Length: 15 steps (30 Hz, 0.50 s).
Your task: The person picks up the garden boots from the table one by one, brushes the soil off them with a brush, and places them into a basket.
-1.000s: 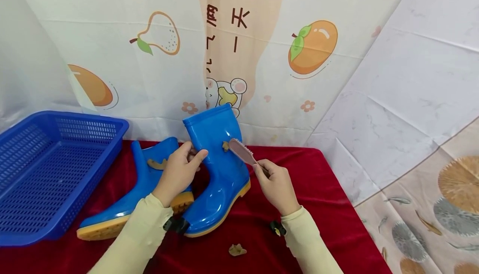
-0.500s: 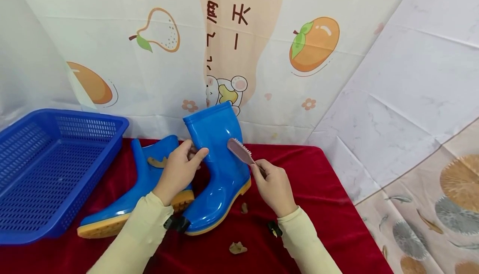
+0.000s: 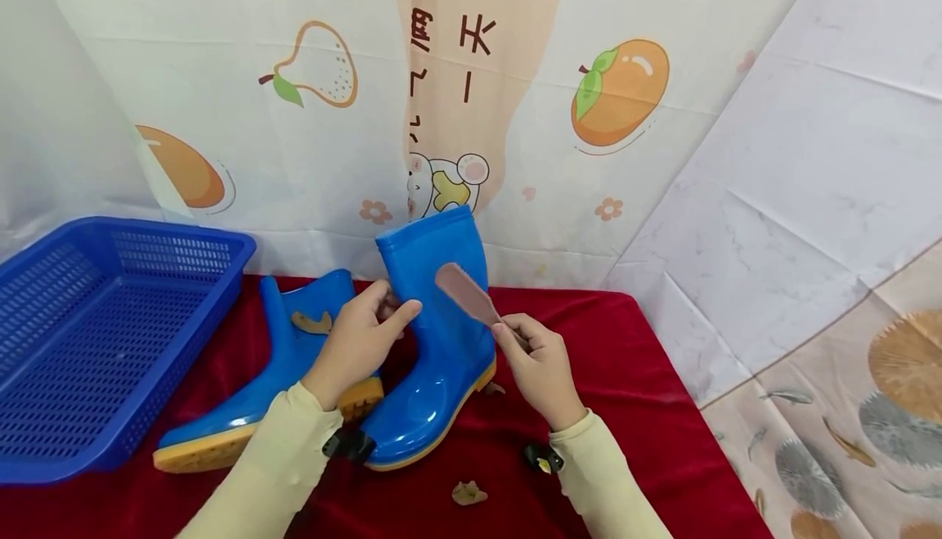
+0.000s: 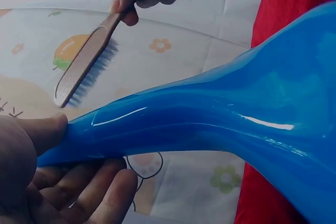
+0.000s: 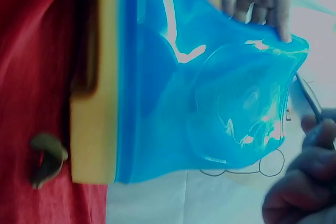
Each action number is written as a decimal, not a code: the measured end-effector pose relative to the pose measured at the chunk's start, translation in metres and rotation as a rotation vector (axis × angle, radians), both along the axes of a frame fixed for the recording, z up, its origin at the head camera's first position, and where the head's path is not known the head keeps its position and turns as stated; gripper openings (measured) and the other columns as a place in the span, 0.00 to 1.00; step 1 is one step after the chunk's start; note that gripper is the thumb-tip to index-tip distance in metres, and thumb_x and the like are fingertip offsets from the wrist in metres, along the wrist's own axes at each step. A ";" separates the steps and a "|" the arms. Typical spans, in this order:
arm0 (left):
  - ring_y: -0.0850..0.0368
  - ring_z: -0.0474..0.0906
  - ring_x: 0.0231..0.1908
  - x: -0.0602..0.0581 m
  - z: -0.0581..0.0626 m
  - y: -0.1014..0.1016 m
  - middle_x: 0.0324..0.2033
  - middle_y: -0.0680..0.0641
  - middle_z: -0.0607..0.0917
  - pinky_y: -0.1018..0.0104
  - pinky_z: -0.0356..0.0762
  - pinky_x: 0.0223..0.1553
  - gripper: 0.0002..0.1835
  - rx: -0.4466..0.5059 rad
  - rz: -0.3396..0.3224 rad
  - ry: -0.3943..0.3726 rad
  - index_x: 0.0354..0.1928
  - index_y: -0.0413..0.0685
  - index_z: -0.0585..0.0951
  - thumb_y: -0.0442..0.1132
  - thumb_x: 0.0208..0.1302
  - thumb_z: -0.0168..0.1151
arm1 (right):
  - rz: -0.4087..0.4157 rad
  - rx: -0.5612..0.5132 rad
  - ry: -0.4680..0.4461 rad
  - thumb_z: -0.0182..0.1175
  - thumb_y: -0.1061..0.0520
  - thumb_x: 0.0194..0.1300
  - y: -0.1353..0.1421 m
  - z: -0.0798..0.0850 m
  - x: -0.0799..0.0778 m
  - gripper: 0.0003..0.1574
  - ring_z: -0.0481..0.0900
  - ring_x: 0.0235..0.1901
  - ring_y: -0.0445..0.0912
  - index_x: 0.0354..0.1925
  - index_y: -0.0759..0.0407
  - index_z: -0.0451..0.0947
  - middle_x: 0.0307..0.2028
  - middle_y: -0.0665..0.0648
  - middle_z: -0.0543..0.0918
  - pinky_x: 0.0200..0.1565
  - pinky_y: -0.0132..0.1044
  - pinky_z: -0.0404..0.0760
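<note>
My left hand (image 3: 361, 334) holds a blue rain boot (image 3: 441, 343) by its shaft, thumb on one side and fingers on the other in the left wrist view. The boot stands on its yellow sole, tilted a little. In my right hand (image 3: 537, 367) is the handle of a brush (image 3: 464, 289) with a pinkish-brown back. Its pale bristles (image 4: 97, 74) point toward the shaft, and the left wrist view shows a gap between them. A brown clump (image 5: 47, 161) lies on the cloth by the heel.
A second blue boot (image 3: 272, 384) lies tipped to the left, with a brown clump (image 3: 311, 323) on its shaft. Left of it stands a blue perforated basket (image 3: 184, 310). Another clump (image 3: 468, 492) lies at the front on the red cloth (image 3: 611, 457). A printed curtain (image 3: 515, 236) hangs behind.
The brown clump on the held boot's shaft has come off and fallen beside the heel. The boot's top has shifted slightly right. My right hand has turned the brush, raising its head slightly leftward.
</note>
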<state>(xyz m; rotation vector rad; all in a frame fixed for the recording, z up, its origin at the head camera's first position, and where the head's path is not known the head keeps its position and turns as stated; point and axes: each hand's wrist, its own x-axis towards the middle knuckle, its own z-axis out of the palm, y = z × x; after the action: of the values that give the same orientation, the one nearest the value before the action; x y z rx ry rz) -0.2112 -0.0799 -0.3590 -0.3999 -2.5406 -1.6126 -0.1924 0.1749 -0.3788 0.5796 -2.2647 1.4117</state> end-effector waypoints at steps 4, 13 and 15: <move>0.52 0.77 0.30 0.000 0.001 0.002 0.28 0.47 0.79 0.61 0.78 0.31 0.18 0.010 -0.015 0.014 0.42 0.52 0.73 0.59 0.65 0.54 | 0.015 0.074 -0.155 0.56 0.51 0.68 0.004 0.001 0.001 0.12 0.64 0.15 0.41 0.39 0.57 0.82 0.16 0.50 0.70 0.15 0.32 0.64; 0.47 0.78 0.32 -0.002 -0.003 0.002 0.30 0.41 0.79 0.63 0.78 0.32 0.20 0.019 0.042 0.009 0.46 0.48 0.72 0.57 0.67 0.52 | -0.120 0.260 -0.288 0.56 0.48 0.68 0.017 0.003 0.000 0.08 0.61 0.14 0.41 0.34 0.44 0.81 0.15 0.49 0.68 0.15 0.31 0.61; 0.49 0.78 0.32 -0.002 -0.003 0.001 0.30 0.41 0.79 0.62 0.78 0.32 0.20 0.017 0.040 0.011 0.45 0.48 0.73 0.57 0.67 0.52 | -0.125 0.235 -0.250 0.56 0.47 0.68 0.017 0.004 -0.001 0.08 0.61 0.14 0.41 0.33 0.43 0.81 0.15 0.48 0.68 0.15 0.31 0.61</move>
<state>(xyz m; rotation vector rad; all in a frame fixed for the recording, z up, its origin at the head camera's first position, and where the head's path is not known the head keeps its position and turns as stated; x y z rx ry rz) -0.2132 -0.0789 -0.3618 -0.3527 -2.5087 -1.6115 -0.1931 0.1918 -0.3743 0.3388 -2.6374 1.2245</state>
